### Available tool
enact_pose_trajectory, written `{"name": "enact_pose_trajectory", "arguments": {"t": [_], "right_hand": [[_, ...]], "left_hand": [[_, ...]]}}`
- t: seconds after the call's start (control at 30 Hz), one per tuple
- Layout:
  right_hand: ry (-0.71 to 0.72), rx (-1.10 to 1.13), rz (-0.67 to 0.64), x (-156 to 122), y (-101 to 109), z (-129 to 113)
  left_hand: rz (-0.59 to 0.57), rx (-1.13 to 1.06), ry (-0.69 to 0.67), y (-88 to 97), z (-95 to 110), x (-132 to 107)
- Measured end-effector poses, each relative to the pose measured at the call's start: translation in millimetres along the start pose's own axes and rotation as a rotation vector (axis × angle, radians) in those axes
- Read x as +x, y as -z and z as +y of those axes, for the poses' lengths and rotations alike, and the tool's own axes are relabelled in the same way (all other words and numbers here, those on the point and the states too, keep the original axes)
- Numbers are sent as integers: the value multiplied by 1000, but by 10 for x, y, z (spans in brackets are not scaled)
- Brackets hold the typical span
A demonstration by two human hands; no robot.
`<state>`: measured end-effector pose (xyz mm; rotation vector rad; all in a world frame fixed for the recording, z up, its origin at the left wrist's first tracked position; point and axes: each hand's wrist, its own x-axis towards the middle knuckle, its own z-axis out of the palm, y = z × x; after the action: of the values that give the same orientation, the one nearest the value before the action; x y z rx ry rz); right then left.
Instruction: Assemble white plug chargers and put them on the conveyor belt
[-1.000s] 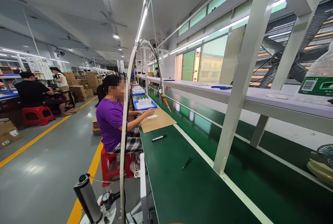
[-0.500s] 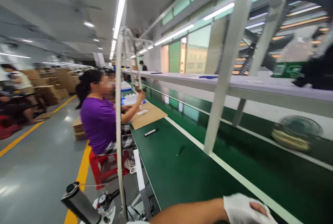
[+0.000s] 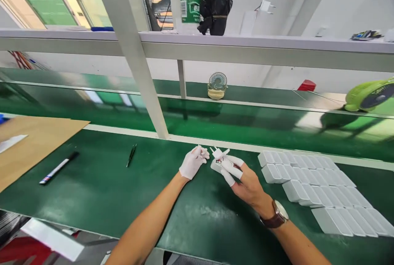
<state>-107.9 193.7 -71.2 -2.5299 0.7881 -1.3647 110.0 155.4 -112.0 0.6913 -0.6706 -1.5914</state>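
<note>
My right hand (image 3: 246, 178), with white covers on its fingers and a wristwatch (image 3: 277, 214) on the wrist, is closed around a white power adapter (image 3: 218, 165). The adapter's two pins point up and left. Just left of it, my left hand (image 3: 193, 162) wears a white glove. Its fingers are curled together, close to the adapter but apart from it; whatever they may hold is too small to make out. Rows of white box-shaped pieces (image 3: 320, 191) lie on the green table (image 3: 123, 203) to the right of my right hand.
Black tweezers (image 3: 131, 155), a marker pen (image 3: 59, 169) and brown cardboard (image 3: 40, 133) lie to the left. A slanted white post (image 3: 138, 59) rises behind my hands to a shelf (image 3: 261, 51) with a bottle (image 3: 190, 6). A small fan (image 3: 217, 86) and a green fan (image 3: 369, 94) stand behind.
My view has swung right, from the aisle and a seated co-worker to the table before me. Both hands now show, the right one with the adapter; earlier only one gloved hand was visible.
</note>
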Motion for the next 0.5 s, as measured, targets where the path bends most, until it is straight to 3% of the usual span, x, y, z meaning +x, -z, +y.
{"name": "enact_pose_trajectory", "arguments": {"t": [0.27, 0.5], "right_hand": [[-137, -89, -263, -508, -448, 315], [-221, -37, -142, -476, -343, 272]], "left_hand": [[48, 63, -43, -60, -25, 3], [15, 66, -19, -108, 27, -29]]}}
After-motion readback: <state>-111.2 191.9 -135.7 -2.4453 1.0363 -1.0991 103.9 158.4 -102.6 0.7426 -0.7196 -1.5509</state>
